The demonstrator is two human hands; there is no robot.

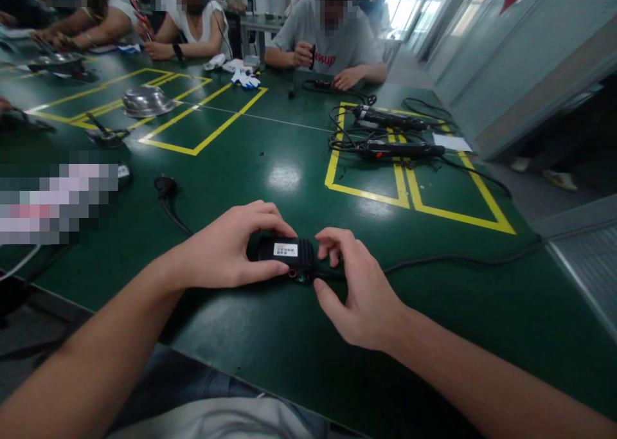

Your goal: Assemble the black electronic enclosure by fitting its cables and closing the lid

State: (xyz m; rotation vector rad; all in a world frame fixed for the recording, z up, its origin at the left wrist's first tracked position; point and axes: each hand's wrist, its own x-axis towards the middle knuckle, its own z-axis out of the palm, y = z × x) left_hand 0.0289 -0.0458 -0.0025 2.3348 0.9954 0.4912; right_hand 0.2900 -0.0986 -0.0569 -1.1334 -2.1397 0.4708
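Observation:
Near the front of the green table lies a black power adapter (303, 252) with a white label on top. Part of a circuit board (303, 276) and a copper-coloured coil show under its near edge. My left hand (241, 243) grips the adapter from the left, fingers over the far side and thumb on the near side. At the adapter's right end, my right hand (359, 285) is open, thumb and fingers apart around the space by the black cable (448, 259). It appears not to touch the housing. A black plug (165, 186) on a cord lies beyond my left wrist.
Two black electric screwdrivers (402, 150) with coiled cords lie in yellow-taped boxes at the right. A metal bowl (144, 100) stands at the far left. A power strip (58, 201), pixelated, lies at the left. Across the table (270, 137), a person (328, 37) holds a black part.

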